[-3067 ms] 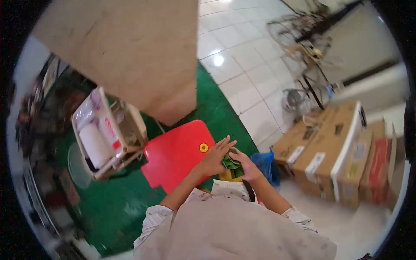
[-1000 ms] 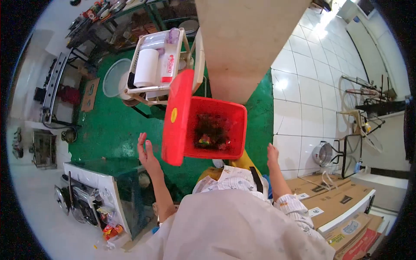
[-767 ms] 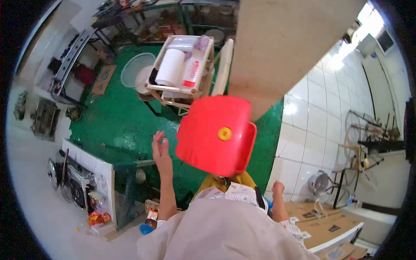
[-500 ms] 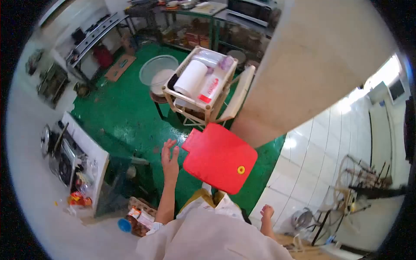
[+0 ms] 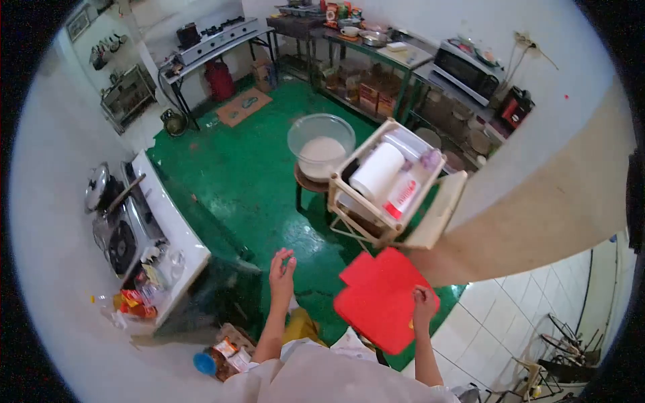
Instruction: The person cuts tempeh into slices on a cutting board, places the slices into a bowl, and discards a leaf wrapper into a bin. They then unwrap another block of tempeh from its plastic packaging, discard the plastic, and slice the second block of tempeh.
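Note:
My left hand [image 5: 283, 270] is raised in front of me over the green floor, fingers apart and holding nothing. Lower right, my right hand [image 5: 424, 305] has its fingers curled in, with nothing visible in it. It overlaps a flat red panel [image 5: 376, 295] with rounded corners and a squared tab, whose small yellow spot shows partly beside my wrist. Just beyond the panel stands a cream plastic rack [image 5: 388, 230], holding a white roll [image 5: 377, 171], a red-and-white box [image 5: 403, 193] and clear plastic packs.
A clear tub [image 5: 321, 144] with pale contents sits on a stool beside the rack. On my left is a white counter [image 5: 191, 252] with a stove and pots. Ahead stand a gas range [image 5: 218, 39] and a microwave [image 5: 465, 70]; a partition wall [image 5: 531, 228] rises at right.
My view has swung left and forward, so the rack and red panel sit further right. My right hand has risen across the panel; my left hand stays raised.

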A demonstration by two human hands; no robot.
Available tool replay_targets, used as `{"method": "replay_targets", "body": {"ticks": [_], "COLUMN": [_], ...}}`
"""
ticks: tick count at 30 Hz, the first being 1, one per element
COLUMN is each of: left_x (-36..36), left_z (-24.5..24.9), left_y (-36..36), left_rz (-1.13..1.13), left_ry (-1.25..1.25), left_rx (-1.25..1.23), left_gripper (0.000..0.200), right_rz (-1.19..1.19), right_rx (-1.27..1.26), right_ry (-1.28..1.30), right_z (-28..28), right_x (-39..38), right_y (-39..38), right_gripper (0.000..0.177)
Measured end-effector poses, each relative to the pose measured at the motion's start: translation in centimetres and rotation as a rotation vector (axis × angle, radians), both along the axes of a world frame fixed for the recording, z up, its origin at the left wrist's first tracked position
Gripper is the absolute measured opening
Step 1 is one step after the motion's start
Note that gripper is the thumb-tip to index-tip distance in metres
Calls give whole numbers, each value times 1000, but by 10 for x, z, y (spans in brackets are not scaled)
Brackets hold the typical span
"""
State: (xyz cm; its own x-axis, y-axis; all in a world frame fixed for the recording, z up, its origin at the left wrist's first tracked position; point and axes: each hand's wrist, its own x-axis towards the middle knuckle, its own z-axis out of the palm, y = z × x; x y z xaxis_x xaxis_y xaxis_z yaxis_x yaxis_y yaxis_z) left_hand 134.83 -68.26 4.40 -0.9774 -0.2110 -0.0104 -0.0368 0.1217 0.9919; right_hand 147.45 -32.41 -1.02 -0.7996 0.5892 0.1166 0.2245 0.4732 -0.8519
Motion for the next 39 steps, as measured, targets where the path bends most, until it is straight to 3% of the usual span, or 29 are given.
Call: {"method": "replay_targets", "body": {"ticks": [7,9,12,14,16,20,22,24,30,33,39], "left_x": [-91,-112,-143,-166,-186,-252,-296,-347,-492,-555,-707], "left_z": [41,55,43,27,23,13,-7,6,25,23,9], "left_y": [-120,-144,-175,-193,-203,-220,-229,-234,-259,-276,-303], "left_rz": [-43,-5,73,124,136,176,178,181,257,265,185], "left_ry": [-37,-47,-26,-45,-38,-107,-114,-70,-48,-89,-205], "left_rx": [-158,-117,-29,115,69,187,209,201,218,177,153], "left_gripper": [27,27,27,27,27,26,27,27,26,25,26], "right_rz": [119,396,589,661,763,711,606,561,652,662,642], "right_rx": [-546,-283,-153,-136,65,25,-41,-105,35,-59,72], "right_ry": [-50,8,-3,-7,-7,-52,-153,-156,3,40,40], "right_z": [8,17,32,36,37,28,15,21,69,78,41], "right_x": [-158,-193,-239,-271,-305,-388,-439,-496,-670,-749,-859], "right_y": [-216,-267,-322,-336,-341,-332,-321,-321,-341,-368,-396], "right_gripper": [15,15,15,15,15,16,18,19,19,18,18]}}
